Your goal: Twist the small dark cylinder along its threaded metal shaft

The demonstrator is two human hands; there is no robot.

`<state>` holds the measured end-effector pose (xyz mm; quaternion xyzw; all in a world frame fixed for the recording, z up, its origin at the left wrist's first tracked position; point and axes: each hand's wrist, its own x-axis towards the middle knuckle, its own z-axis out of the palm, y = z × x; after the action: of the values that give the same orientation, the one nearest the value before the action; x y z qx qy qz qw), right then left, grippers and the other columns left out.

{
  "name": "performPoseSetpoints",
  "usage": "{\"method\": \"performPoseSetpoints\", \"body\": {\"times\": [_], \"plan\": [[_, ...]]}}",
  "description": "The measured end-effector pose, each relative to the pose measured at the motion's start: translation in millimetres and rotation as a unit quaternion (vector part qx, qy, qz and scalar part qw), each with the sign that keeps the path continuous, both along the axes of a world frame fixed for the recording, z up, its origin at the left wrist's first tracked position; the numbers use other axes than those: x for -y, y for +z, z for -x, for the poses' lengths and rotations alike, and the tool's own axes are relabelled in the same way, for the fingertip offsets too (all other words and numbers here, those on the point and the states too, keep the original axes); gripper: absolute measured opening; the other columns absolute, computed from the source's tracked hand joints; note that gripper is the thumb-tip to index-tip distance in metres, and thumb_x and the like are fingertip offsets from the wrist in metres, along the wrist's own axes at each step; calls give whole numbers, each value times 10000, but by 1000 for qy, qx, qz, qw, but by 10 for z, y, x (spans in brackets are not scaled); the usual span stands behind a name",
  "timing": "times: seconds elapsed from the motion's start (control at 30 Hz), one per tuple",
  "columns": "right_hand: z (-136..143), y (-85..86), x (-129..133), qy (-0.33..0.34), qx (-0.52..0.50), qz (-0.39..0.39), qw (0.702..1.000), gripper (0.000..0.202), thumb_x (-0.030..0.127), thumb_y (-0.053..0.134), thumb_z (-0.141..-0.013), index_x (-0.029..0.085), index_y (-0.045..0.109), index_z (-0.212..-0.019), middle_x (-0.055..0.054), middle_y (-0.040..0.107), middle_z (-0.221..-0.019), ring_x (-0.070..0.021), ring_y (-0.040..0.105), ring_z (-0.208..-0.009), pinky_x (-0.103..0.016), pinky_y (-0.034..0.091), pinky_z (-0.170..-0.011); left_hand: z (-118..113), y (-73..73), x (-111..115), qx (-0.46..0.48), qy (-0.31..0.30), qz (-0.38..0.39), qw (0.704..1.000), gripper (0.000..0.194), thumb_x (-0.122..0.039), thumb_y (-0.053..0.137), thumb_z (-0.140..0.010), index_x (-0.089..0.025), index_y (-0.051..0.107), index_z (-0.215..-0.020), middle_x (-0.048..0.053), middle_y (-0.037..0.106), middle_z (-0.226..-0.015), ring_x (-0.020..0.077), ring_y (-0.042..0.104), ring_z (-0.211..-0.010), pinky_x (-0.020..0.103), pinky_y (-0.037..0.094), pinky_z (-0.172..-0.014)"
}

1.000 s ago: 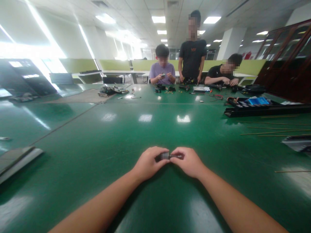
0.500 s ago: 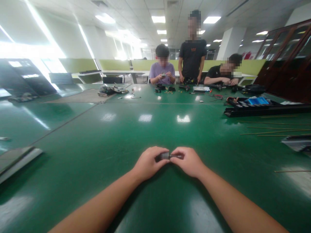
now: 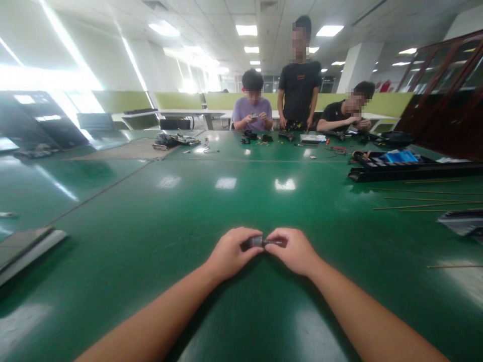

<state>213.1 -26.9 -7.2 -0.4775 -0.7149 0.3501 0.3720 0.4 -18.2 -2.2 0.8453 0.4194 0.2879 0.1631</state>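
Observation:
Low over the middle of the green table [image 3: 211,206], my left hand [image 3: 228,254] is closed around a small grey metal cylinder [image 3: 256,242], thumb below and fingers above. A thin dark rod [image 3: 276,243] extends to the right, in line with the cylinder. My right hand [image 3: 297,251] pinches this rod between thumb and fingers. Both sets of fingertips nearly meet where rod and cylinder join. The cylinder's left end is hidden in my left palm; its exact kind is too small to make out.
Thin brass-coloured rods [image 3: 426,198] lie at the right, below a black tray [image 3: 407,173] with a blue item. A flat panel [image 3: 26,251] lies at the left. Three people are across the table, near tools and parts; one in a purple shirt [image 3: 252,111] holds a small object.
My hands and the cylinder stay almost in the same place. At the far right, the seated person's head and hands have lifted slightly.

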Motion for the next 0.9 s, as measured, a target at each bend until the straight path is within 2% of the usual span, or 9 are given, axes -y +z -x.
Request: {"method": "performPoseSetpoints", "body": {"times": [0.9], "plan": [[-7,-18,9,-23,12,-52,998,69,195,716,-764,209,755,-819,-15,722,-785,-166,637,-703,-256,473,-660,1,-10,-2,30,-1,-11,999,280,-303,712,-837,-228,670,-1103,42,716,-1068,205,656,-988,361,498,-916]]}}
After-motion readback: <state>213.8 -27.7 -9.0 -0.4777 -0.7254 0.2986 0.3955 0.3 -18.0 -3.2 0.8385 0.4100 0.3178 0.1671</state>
